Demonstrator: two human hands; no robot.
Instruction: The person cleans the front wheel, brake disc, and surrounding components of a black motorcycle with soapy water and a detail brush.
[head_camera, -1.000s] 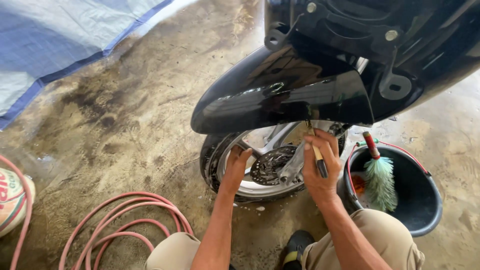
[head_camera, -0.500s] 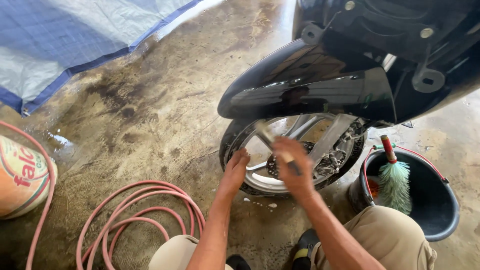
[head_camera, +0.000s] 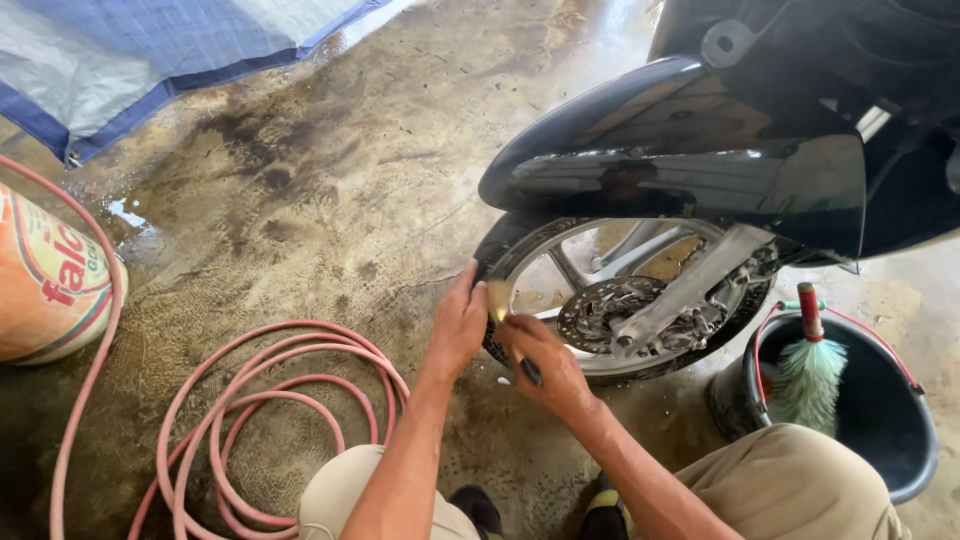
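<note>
A black motorcycle's front wheel (head_camera: 620, 300) with a silver rim and brake disc (head_camera: 600, 310) stands under a glossy black fender (head_camera: 680, 150). My left hand (head_camera: 458, 325) rests flat on the tyre's near edge. My right hand (head_camera: 550, 365) grips a small brush (head_camera: 505, 310) with a dark handle, its pale bristles against the rim next to the left hand.
A black bucket (head_camera: 880, 420) with a red handle holds a green-bristled brush (head_camera: 810, 375) at the right. A pink hose (head_camera: 250, 420) coils on the wet concrete floor. An orange-and-white sack (head_camera: 50, 280) lies at the left, a blue tarpaulin (head_camera: 150, 60) at top left.
My right hand has moved with the brush from the wheel's right side and middle to the rim's left edge, beside the left hand. The view shifted left.
</note>
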